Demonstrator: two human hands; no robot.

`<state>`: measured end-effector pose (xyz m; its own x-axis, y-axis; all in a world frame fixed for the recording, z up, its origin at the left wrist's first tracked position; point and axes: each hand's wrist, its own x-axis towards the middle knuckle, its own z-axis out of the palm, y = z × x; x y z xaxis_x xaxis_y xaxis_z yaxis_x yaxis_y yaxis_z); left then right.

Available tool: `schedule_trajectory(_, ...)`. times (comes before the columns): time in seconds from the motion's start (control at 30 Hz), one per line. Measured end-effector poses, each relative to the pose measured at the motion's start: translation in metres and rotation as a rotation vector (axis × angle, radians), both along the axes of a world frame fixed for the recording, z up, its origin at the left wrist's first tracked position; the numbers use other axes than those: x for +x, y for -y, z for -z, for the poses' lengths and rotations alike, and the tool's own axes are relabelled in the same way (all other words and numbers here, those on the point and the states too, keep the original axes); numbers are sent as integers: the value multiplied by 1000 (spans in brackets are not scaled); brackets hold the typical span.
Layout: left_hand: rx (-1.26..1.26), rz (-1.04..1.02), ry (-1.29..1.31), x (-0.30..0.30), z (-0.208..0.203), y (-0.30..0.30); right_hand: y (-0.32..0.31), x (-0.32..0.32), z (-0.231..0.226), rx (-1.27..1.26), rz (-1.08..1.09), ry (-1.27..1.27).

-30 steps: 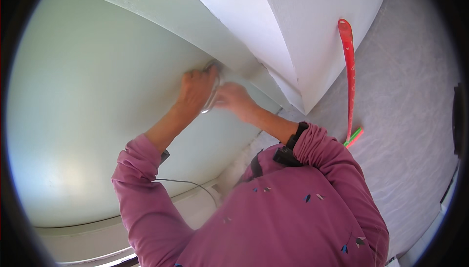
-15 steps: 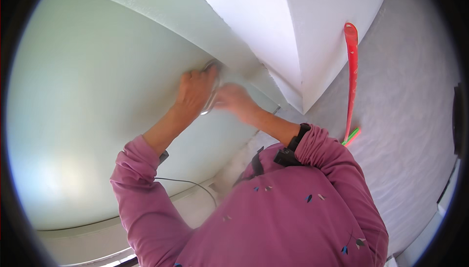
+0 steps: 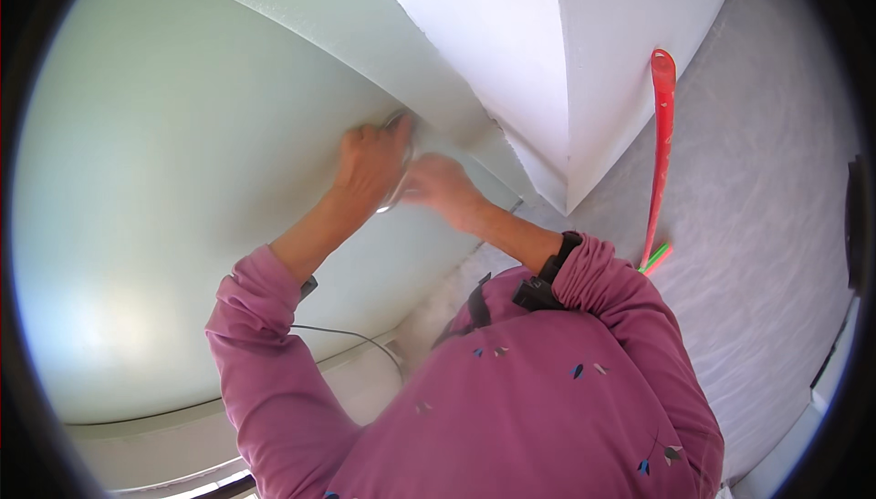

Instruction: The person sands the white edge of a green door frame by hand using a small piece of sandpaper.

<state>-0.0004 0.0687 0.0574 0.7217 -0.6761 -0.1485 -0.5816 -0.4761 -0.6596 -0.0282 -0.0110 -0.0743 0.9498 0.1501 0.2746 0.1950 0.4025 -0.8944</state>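
A curved, shiny metal piece that looks like a handle (image 3: 383,208) lies against a pale green panel (image 3: 201,134), close to the panel's edge. My left hand (image 3: 370,163) is closed around it, thumb side toward its upper end, and covers most of its length. Just to the right, my right hand (image 3: 443,189) has its fingers curled in at the metal piece's lower half. Motion smears that hand slightly, and whatever its fingertips pinch is hidden.
A white wall corner (image 3: 568,134) juts out at the upper right. Beside it leans a long red pole (image 3: 662,134) with a hanging hole, green and red parts (image 3: 655,260) at its foot. The grey floor (image 3: 748,253) spreads right. A thin dark cable (image 3: 351,333) runs below my left forearm.
Both hands stay at the metal piece, nearly where they were. The right hand looks a little less blurred. The view has shifted slightly.
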Motion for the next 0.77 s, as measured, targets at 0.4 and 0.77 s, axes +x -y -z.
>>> schedule_trajectory(0.4, -30, 108, 143, 3, 8, -12, -5, 2, 4, 20, 27, 75)
schedule_trajectory(0.77, 63, 181, 87, -1, 3, -21, 4, 6, 0, 31, -31, -42)
